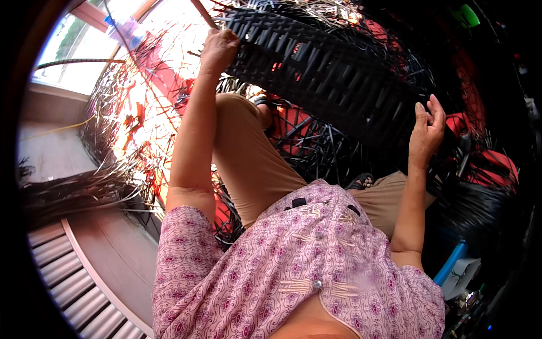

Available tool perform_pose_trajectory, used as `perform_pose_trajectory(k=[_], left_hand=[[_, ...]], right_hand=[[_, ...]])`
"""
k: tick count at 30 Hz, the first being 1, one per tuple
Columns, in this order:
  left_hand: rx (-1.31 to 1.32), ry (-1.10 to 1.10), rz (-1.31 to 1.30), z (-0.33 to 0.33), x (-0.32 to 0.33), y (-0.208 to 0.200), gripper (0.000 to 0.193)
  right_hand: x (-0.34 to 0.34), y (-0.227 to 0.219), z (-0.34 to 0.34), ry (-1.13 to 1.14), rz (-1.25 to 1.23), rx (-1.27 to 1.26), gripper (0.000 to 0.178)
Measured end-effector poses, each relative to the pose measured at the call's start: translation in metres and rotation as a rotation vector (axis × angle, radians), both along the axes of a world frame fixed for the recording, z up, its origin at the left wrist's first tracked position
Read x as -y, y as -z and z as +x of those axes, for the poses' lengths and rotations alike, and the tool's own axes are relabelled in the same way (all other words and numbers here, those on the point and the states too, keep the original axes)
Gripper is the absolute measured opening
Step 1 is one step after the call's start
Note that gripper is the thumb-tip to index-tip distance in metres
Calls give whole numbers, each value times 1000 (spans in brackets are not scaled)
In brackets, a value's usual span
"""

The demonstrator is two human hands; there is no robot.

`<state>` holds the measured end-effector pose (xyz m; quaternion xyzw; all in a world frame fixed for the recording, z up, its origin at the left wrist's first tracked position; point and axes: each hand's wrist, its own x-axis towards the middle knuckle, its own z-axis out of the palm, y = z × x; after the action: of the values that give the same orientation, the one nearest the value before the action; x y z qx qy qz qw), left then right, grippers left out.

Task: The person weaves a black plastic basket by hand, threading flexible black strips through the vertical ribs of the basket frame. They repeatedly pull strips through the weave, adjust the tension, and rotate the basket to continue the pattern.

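Note:
A long panel of black woven strips (322, 68) slants across the view in front of me, from upper left down to the right. My left hand (220, 50) is closed in a fist at its left end, gripping the edge. A thin brown stick (203, 14) shows just above that fist; whether the hand also holds it I cannot tell. Beside the panel's right end is my right hand (427, 133), raised, with thumb and fingers apart and nothing visible in them. Dark shadow hides where the panel's right edge meets the fingers.
Loose black strips (333, 147) lie tangled over a red surface around my feet. A bundle of dark strips (73, 195) extends at the left, above a slatted grey rack (73, 277). To the right are a coil of black strip (474, 209) and a blue handle (451, 263).

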<state>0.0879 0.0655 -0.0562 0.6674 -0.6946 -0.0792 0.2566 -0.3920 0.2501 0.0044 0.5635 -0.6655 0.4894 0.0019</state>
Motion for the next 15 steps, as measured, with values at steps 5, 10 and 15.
perform_pose_trajectory(k=[5,10,15], left_hand=[[-153,10,117,17,4,4,30],[-477,372,219,43,17,15,22],[-652,180,310,31,12,10,15]], right_hand=[[-52,25,-152,400,-96,314,46],[-72,69,-218,328,420,621,47],[-45,67,-172,363,148,947,64]])
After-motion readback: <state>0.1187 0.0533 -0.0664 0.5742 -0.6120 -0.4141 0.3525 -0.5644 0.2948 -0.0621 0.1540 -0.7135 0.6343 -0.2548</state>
